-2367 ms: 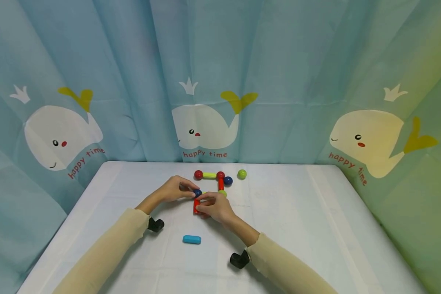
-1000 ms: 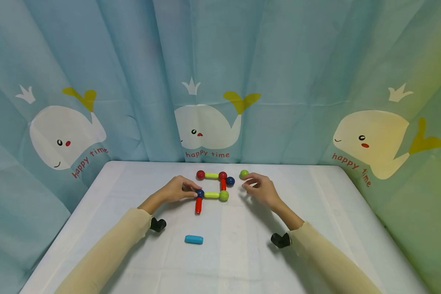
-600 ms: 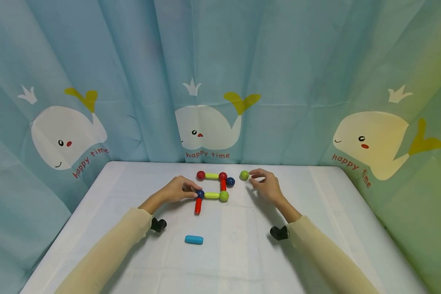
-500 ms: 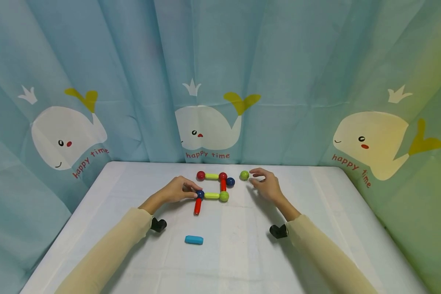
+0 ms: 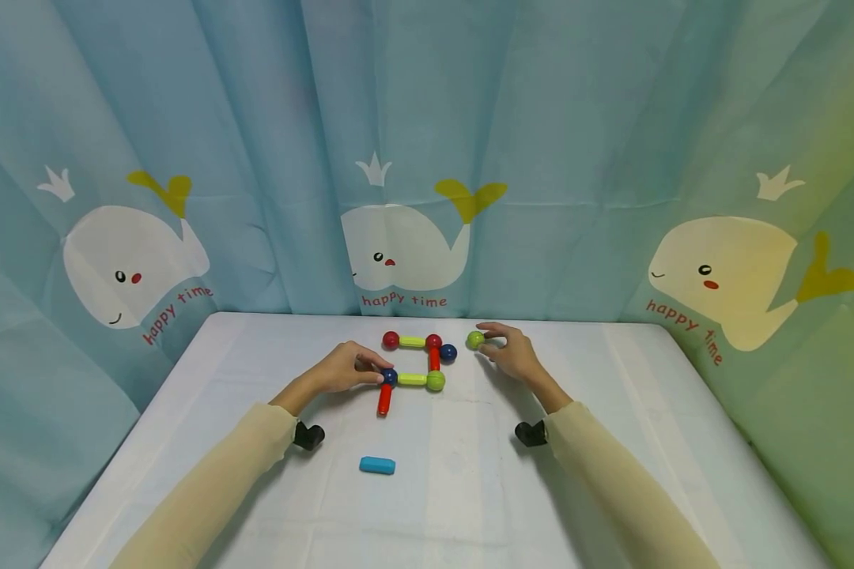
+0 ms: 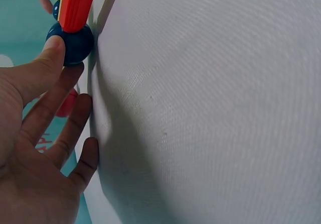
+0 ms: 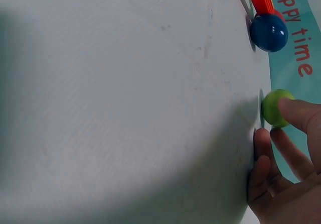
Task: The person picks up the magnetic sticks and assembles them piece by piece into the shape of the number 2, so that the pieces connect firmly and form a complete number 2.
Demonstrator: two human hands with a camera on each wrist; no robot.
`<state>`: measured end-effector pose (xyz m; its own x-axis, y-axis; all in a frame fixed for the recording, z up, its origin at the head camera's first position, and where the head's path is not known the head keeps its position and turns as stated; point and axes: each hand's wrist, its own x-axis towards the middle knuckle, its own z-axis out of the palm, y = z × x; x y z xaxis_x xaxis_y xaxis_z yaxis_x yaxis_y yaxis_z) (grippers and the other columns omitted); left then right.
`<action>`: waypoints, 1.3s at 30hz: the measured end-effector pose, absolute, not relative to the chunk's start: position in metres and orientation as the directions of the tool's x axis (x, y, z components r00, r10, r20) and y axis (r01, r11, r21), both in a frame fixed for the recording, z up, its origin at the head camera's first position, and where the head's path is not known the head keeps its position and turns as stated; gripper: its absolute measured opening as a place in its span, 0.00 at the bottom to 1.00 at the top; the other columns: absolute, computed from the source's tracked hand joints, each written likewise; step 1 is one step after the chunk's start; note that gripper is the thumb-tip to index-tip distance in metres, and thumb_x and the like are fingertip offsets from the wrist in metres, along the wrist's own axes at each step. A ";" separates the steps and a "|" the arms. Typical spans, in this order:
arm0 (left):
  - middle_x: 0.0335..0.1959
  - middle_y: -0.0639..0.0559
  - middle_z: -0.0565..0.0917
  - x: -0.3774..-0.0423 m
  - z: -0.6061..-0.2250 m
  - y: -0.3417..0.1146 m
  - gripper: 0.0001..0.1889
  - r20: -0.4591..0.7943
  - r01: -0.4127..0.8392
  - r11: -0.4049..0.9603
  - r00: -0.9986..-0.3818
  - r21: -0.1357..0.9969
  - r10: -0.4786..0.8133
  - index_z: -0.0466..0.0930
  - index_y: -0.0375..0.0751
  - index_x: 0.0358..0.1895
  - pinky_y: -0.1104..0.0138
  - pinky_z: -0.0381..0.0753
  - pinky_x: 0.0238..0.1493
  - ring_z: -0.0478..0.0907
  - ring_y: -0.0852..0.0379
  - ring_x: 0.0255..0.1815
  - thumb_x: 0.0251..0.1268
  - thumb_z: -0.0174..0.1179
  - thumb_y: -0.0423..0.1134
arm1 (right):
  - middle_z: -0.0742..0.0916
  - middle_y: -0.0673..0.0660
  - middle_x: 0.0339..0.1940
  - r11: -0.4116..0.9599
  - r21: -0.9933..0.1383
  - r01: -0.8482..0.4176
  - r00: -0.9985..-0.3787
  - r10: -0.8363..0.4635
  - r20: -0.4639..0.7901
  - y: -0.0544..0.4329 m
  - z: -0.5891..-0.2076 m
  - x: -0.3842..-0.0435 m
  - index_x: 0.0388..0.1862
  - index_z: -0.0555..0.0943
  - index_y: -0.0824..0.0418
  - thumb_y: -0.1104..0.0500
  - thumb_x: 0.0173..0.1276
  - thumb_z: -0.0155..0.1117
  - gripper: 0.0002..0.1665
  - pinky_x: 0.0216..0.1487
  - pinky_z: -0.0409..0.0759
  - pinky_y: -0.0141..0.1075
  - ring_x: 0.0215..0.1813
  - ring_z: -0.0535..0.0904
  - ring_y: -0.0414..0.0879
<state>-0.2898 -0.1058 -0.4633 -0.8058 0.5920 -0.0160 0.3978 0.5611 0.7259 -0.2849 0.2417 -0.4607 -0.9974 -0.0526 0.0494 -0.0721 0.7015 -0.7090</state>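
My left hand [image 5: 343,367] pinches a dark blue ball [image 6: 76,44] between thumb and forefinger. That ball joins a red rod [image 5: 384,400], pointing toward me, and a yellow-green rod [image 5: 412,380]. The second rod leads to a green ball [image 5: 436,381], from which another red rod [image 5: 435,359] runs back to a red ball [image 5: 433,342]. One more yellow-green rod [image 5: 412,342] links this to a second red ball [image 5: 391,340]. At the back right, my right hand [image 5: 515,352] has thumb and forefinger on a loose green ball [image 7: 275,107], low at the table.
Another dark blue ball [image 5: 448,353] sits against the back right corner of the joined pieces. A light blue rod [image 5: 377,465] lies apart, nearer to me. Behind the white table [image 5: 612,474] hangs a curtain [image 5: 576,158] printed with whales.
My right hand has left the red rod near the left hand, crossed to the back right and taken hold of the loose green ball. The left hand stays on the blue ball.
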 end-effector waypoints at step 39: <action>0.48 0.57 0.85 -0.292 -0.460 -0.108 0.14 -0.024 0.423 0.544 -0.773 0.724 0.634 0.84 0.56 0.48 0.66 0.78 0.49 0.80 0.62 0.43 0.58 0.65 0.42 | 0.85 0.61 0.49 0.631 -0.763 -0.142 -0.989 -0.130 0.077 0.246 -0.455 -0.247 0.53 0.78 0.52 0.57 0.61 0.68 0.20 0.34 0.78 0.36 0.33 0.84 0.47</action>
<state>-0.2921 -0.1077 -0.4604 -0.7732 0.6337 -0.0238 0.4235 0.5440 0.7244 -0.2468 0.2462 -0.4555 -0.9885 -0.1302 0.0768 -0.1423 0.6306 -0.7629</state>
